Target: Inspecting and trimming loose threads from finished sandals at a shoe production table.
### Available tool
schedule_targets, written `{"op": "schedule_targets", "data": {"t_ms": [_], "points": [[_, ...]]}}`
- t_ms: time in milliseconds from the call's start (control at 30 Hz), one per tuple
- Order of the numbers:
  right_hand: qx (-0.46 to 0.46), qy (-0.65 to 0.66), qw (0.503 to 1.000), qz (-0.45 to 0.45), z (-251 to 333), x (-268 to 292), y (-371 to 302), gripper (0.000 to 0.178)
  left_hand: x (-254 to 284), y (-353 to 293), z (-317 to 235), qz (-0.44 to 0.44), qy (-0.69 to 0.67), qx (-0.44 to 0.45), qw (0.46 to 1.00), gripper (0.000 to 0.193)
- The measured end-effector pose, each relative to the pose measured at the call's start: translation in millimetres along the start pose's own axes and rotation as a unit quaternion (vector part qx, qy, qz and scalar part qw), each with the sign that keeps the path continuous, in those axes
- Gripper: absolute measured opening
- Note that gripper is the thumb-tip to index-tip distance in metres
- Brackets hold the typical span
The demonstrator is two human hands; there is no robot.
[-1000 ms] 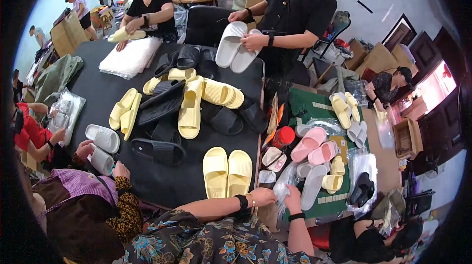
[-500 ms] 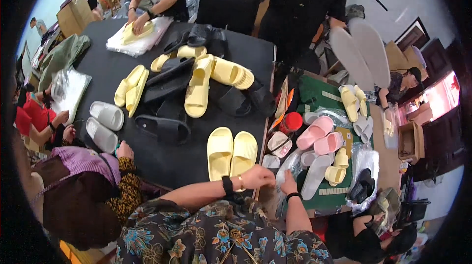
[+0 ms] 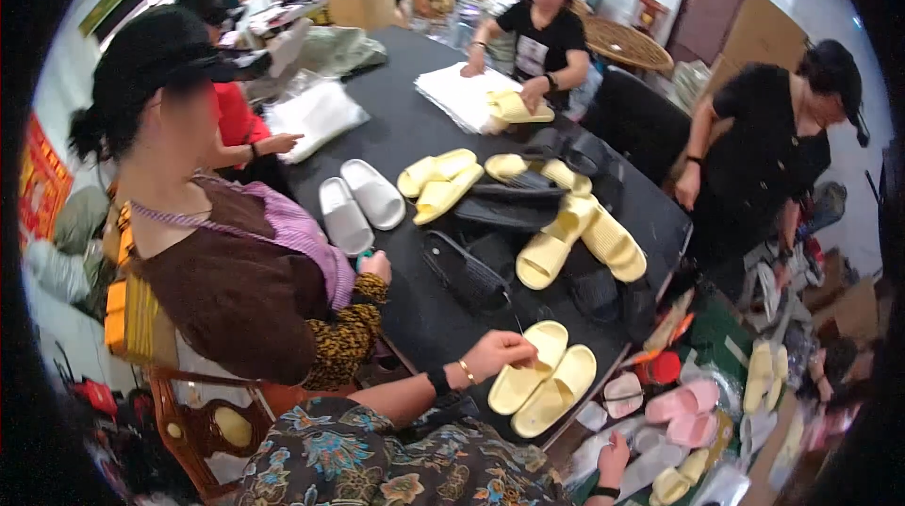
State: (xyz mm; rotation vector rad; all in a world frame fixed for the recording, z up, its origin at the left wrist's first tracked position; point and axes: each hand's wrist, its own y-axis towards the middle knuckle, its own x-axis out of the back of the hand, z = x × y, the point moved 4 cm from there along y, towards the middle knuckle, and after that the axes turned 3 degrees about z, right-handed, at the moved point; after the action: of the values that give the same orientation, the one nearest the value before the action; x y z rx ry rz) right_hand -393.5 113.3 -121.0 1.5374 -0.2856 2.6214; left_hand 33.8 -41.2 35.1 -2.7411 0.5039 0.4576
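My left hand (image 3: 500, 355) hovers over a pair of pale yellow slide sandals (image 3: 560, 395) at the near edge of the black table (image 3: 405, 308). Its fingertips are pinched together; a thin line shows just above them, too fine to name. My right hand (image 3: 613, 461) is lower right, beside the table, above white slides (image 3: 654, 461) on a lower surface. Blur hides how its fingers are set. Beyond the near pair lie more yellow slides (image 3: 558, 244) and black slides (image 3: 462, 265), some heaped on one another.
Left of me, a person in brown (image 3: 226, 270) has a hand by white slides (image 3: 347, 214). Across the table, another person handles a yellow slide (image 3: 520, 107) on white bags (image 3: 462, 91). Pink slides (image 3: 686, 407) and a red-lidded jar (image 3: 658, 369) stand at right.
My view has swung left and up, so the scene sits further right. My hands have moved apart, the left over the yellow slides. The standing person no longer holds up the large grey slides.
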Motion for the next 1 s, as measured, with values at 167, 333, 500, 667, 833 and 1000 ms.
{"op": "schedule_targets", "data": {"t_ms": [167,333,500,667,833,1000], "points": [[-0.039,0.433,0.900,0.017,187,29,25,0.047,-18,-18,2,0.025,-0.012,0.026,0.999,0.021],[0.103,0.312,0.933,0.145,310,20,26,0.038,-23,-16,8,0.062,-0.002,0.026,0.998,0.021],[0.091,0.262,0.952,0.130,327,16,27,0.019,-7,-22,-13,0.041,-0.101,0.046,0.993,0.019],[0.049,0.203,0.978,0.006,319,34,19,0.022,12,-20,-4,0.021,-0.100,0.059,0.993,0.017],[0.047,0.115,0.988,-0.090,272,28,9,0.024,9,-16,7,0.002,-0.080,0.072,0.994,0.017],[0.001,0.247,0.966,-0.078,268,48,10,0.017,1,-11,4,0.010,-0.056,0.061,0.996,0.017]]}}
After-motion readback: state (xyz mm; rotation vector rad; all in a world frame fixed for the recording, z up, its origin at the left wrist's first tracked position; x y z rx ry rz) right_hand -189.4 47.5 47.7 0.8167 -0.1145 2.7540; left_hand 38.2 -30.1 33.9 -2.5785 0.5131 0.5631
